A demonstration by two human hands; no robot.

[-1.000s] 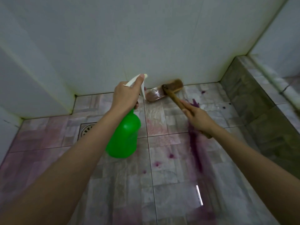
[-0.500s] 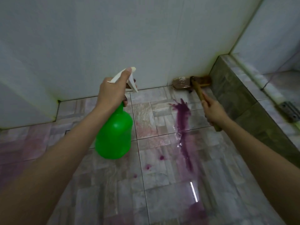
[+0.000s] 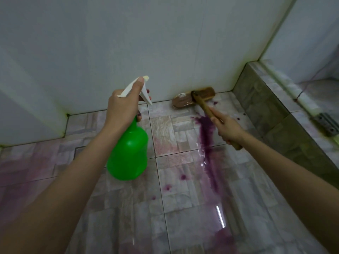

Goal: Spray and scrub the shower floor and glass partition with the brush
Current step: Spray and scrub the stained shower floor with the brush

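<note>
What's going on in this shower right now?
A person is cleaning the tiled shower floor. Their left hand holds a green spray bottle above it, while their right hand grips the handle of a wooden brush, its head down where the floor meets the white wall. A purple streak runs across the tiles.

Left grip point(image 3: 121, 110) covers the green spray bottle point(image 3: 128, 153) neck. Right grip point(image 3: 227, 129) hides mid-handle of the brush point(image 3: 194, 97). Left forearm point(image 3: 64, 180) and right forearm point(image 3: 284, 176) are cut off at the lower frame edges.
</note>
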